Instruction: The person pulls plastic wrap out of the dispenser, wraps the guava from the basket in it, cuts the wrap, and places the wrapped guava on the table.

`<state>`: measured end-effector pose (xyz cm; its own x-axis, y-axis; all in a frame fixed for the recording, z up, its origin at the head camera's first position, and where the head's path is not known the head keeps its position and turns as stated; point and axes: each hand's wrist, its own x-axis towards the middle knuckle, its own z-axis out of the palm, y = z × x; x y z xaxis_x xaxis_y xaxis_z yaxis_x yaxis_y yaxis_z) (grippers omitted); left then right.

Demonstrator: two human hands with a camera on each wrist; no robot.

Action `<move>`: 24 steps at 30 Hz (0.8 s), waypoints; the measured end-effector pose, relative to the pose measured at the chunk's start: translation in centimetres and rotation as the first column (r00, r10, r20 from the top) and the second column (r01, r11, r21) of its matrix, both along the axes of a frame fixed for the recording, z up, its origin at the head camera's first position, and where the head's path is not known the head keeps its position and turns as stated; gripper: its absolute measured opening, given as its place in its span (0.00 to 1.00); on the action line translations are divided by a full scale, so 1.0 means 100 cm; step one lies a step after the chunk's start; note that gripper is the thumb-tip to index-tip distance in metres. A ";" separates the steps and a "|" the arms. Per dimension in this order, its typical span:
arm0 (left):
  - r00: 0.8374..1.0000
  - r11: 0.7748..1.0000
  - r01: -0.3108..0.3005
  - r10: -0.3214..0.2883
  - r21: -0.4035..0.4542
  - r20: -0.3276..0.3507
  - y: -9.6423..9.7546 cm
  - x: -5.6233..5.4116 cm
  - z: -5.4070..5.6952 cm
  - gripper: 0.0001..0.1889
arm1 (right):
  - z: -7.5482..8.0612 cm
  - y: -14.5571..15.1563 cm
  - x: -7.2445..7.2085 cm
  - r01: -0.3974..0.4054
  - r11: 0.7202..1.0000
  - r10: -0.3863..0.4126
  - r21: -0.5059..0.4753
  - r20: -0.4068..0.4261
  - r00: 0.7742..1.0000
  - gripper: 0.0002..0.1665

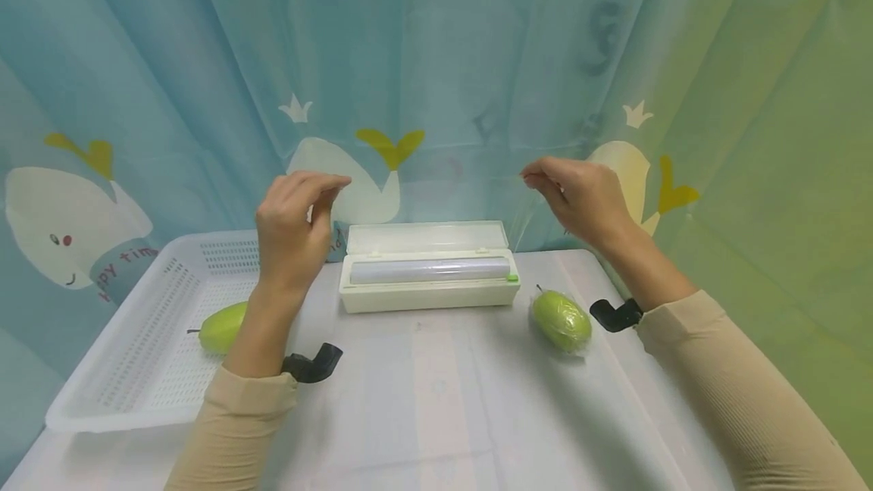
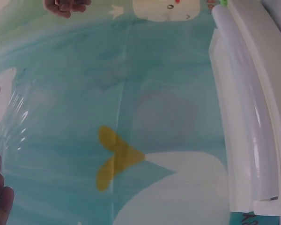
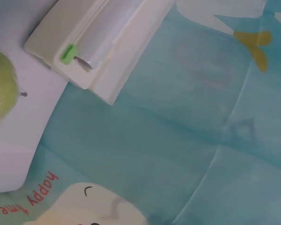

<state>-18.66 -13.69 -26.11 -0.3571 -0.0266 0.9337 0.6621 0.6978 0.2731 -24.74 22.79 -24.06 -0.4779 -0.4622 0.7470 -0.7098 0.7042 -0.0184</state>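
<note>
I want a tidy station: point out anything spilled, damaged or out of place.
Nothing stands out: no spill or damage shows. The dispenser sits upright on the table, a wrapped green fruit lies near it, and another green fruit rests in the white basket.

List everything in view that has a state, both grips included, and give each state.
Left grip: raised, pinching clear film
Right grip: raised, pinching clear film
Clear film: held up between the grips
Film dispenser: lid open
Film roll: seated inside the dispenser
White basket: upright
Pear in basket: visible part looks unwrapped
Pear outside basket: wrapped in clear film
</note>
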 end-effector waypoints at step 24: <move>0.999 1.000 0.006 -0.007 -0.013 -0.051 -0.003 0.011 0.010 0.09 | 0.012 -0.001 0.010 -0.031 0.999 0.028 -0.032 -0.069 0.997 0.06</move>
<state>-17.51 -13.96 -25.11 -0.3092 -0.0123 0.9509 0.6797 0.6965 0.2300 -23.77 22.66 -22.82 -0.4113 -0.4496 0.7929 -0.7305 0.6828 0.0082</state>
